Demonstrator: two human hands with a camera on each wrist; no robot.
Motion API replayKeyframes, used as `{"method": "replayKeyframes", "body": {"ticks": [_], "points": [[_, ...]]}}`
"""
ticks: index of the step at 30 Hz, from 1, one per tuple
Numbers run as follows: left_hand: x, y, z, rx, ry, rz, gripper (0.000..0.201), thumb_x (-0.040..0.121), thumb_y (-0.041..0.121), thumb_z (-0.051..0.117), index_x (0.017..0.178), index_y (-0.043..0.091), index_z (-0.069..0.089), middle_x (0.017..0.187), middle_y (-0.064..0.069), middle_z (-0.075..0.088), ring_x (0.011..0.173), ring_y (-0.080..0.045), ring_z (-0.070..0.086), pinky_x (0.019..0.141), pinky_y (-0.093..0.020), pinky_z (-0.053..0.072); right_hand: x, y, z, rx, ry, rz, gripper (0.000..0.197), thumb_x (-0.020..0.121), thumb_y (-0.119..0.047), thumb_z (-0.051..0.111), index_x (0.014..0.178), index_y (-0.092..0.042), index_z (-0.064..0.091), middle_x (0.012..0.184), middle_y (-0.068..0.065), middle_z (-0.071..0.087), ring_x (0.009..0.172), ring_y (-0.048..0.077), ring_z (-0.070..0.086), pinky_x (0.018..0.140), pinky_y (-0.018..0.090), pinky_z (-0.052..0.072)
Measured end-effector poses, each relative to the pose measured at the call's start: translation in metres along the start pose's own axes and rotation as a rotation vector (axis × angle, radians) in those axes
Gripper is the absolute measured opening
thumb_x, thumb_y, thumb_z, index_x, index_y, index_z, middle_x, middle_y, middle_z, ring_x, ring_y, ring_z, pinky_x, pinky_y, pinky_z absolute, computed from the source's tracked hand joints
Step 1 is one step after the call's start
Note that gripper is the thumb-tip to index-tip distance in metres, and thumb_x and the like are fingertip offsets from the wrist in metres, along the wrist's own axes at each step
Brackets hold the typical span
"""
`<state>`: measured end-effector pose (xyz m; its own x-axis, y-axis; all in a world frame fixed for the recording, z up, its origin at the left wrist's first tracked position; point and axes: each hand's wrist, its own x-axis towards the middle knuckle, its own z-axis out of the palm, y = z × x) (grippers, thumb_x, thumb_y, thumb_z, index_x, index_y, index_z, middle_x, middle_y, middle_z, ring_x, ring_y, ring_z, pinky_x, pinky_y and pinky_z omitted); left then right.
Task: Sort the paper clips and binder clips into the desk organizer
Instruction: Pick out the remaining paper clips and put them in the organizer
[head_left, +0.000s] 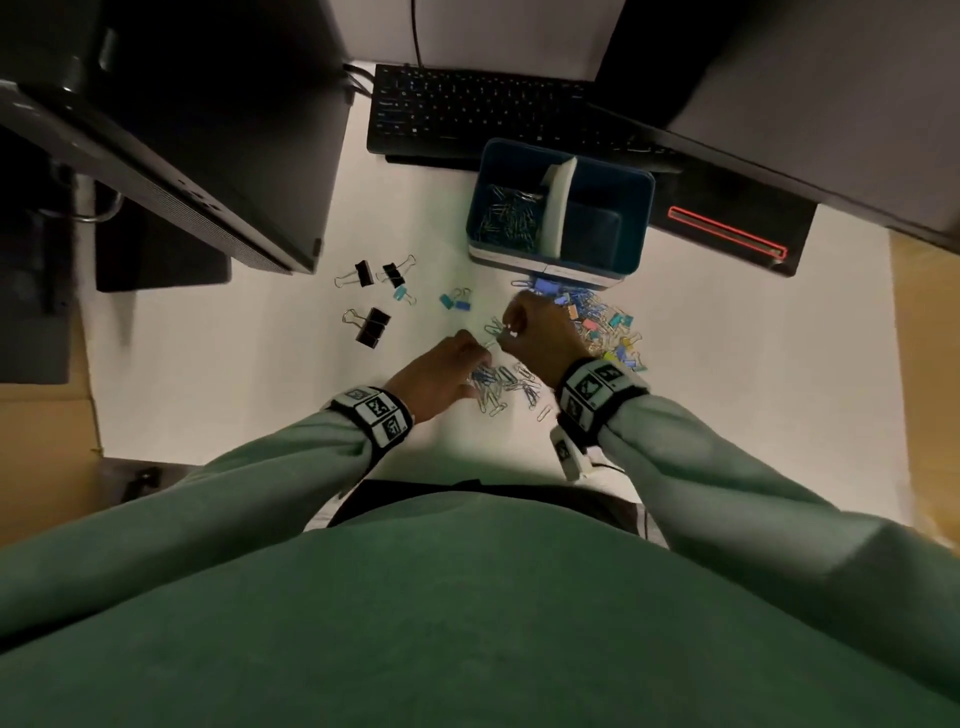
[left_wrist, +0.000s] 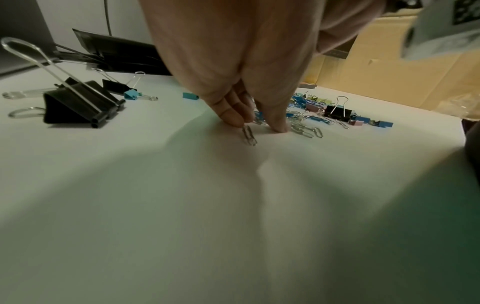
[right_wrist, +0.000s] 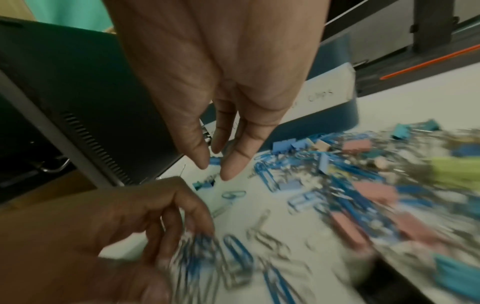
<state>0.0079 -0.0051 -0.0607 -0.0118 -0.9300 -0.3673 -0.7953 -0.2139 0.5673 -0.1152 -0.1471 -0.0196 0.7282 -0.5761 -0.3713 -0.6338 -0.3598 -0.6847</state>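
Note:
The blue desk organizer (head_left: 636, 218) stands at the back; its left compartment holds paper clips (head_left: 506, 213) and its right one shows bare. A loose heap of blue and silver paper clips (head_left: 506, 387) lies under my hands. My left hand (head_left: 485, 353) pinches a bunch of these paper clips (right_wrist: 200, 244) against the table, thumb and fingertips (left_wrist: 233, 118) down beside a silver clip (left_wrist: 249, 133). My right hand (right_wrist: 217, 167) hovers just above the heap, fingers straight and close together, nothing plainly between them. Coloured binder clips (head_left: 610, 327) lie piled to its right.
Three black binder clips (head_left: 371, 325) and a few small blue ones (head_left: 457, 300) lie scattered to the left. A keyboard (head_left: 467, 111) sits behind the organizer, a dark computer case (head_left: 208, 156) at the left, a cardboard box (left_wrist: 389, 61) at the right.

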Motion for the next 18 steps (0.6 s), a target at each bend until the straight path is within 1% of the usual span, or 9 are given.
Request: {"method": "replayKeyframes", "body": {"ticks": [2, 4, 6, 8, 10, 12, 13, 15, 18], "points": [[0.0, 0.001, 0.0, 0.002, 0.001, 0.022, 0.023, 0.085, 0.015, 0.069, 0.104, 0.008, 0.058, 0.107, -0.011, 0.051, 0.091, -0.023, 0.053, 0.081, -0.04, 0.05, 0.013, -0.009, 0.0, -0.03, -0.013, -0.019, 0.021, 0.082, -0.013, 0.068, 0.099, -0.008, 0.058, 0.091, 0.002, 0.057, 0.081, 0.018, 0.057, 0.072, 0.031, 0.049], [-0.001, 0.0, 0.001, 0.018, 0.005, 0.028, 0.016, 0.087, 0.014, 0.066, 0.097, 0.007, 0.057, 0.101, -0.011, 0.052, 0.085, -0.023, 0.053, 0.075, -0.04, 0.05, 0.012, -0.008, -0.002, -0.151, -0.074, -0.045, 0.031, 0.084, -0.021, 0.069, 0.109, -0.01, 0.054, 0.104, 0.004, 0.056, 0.089, 0.02, 0.058, 0.078, 0.033, 0.051], [-0.002, -0.002, 0.003, 0.035, 0.007, 0.015, 0.014, 0.089, 0.014, 0.064, 0.096, 0.006, 0.055, 0.099, -0.011, 0.051, 0.079, -0.022, 0.052, 0.071, -0.039, 0.049, -0.005, -0.001, -0.004, -0.328, -0.131, -0.061, 0.042, 0.084, -0.029, 0.07, 0.117, -0.011, 0.05, 0.116, 0.008, 0.054, 0.099, 0.023, 0.059, 0.085, 0.034, 0.053], [-0.001, -0.003, 0.003, 0.031, 0.003, -0.015, 0.014, 0.091, 0.016, 0.062, 0.096, 0.005, 0.055, 0.1, -0.012, 0.051, 0.077, -0.022, 0.052, 0.071, -0.038, 0.048, -0.027, 0.012, 0.0, -0.48, -0.194, -0.015, 0.061, 0.08, -0.04, 0.073, 0.125, -0.009, 0.044, 0.125, 0.012, 0.05, 0.108, 0.028, 0.056, 0.088, 0.038, 0.053], [0.0, -0.003, 0.002, 0.024, -0.01, -0.033, 0.015, 0.092, 0.016, 0.061, 0.098, 0.003, 0.055, 0.101, -0.012, 0.051, 0.078, -0.022, 0.053, 0.072, -0.036, 0.047, -0.044, 0.021, 0.011, -0.552, -0.244, 0.046, 0.079, 0.073, -0.047, 0.077, 0.129, -0.007, 0.039, 0.132, 0.017, 0.043, 0.114, 0.035, 0.051, 0.089, 0.044, 0.053], [0.002, -0.002, 0.001, 0.029, -0.008, -0.043, 0.016, 0.092, 0.016, 0.06, 0.099, 0.002, 0.057, 0.102, -0.012, 0.051, 0.079, -0.023, 0.054, 0.074, -0.034, 0.047, -0.049, 0.022, 0.024, -0.592, -0.255, 0.044, 0.086, 0.069, -0.05, 0.078, 0.13, -0.006, 0.036, 0.135, 0.019, 0.039, 0.118, 0.039, 0.047, 0.088, 0.047, 0.053], [0.002, -0.002, 0.0, 0.035, 0.006, -0.047, 0.016, 0.092, 0.016, 0.06, 0.099, 0.002, 0.058, 0.101, -0.012, 0.052, 0.079, -0.023, 0.054, 0.074, -0.032, 0.045, -0.048, 0.02, 0.03, -0.611, -0.244, 0.02, 0.085, 0.07, -0.05, 0.078, 0.129, -0.006, 0.036, 0.133, 0.019, 0.039, 0.116, 0.038, 0.047, 0.086, 0.047, 0.053], [0.002, -0.002, -0.001, 0.055, 0.042, -0.043, 0.015, 0.093, 0.015, 0.059, 0.099, 0.001, 0.059, 0.1, -0.014, 0.053, 0.079, -0.025, 0.056, 0.071, -0.028, 0.04, -0.044, 0.014, 0.04, -0.608, -0.22, -0.033, 0.074, 0.075, -0.042, 0.077, 0.126, -0.005, 0.038, 0.126, 0.015, 0.043, 0.111, 0.034, 0.05, 0.081, 0.044, 0.052], [0.002, -0.004, -0.001, 0.125, 0.054, -0.027, 0.009, 0.091, 0.008, 0.057, 0.097, 0.001, 0.06, 0.096, -0.016, 0.056, 0.074, -0.029, 0.058, 0.064, -0.032, 0.039, -0.039, 0.014, 0.047, -0.559, -0.192, -0.093, 0.044, 0.087, -0.025, 0.067, 0.118, -0.004, 0.045, 0.116, 0.014, 0.049, 0.103, 0.031, 0.055, 0.071, 0.041, 0.051]]}}
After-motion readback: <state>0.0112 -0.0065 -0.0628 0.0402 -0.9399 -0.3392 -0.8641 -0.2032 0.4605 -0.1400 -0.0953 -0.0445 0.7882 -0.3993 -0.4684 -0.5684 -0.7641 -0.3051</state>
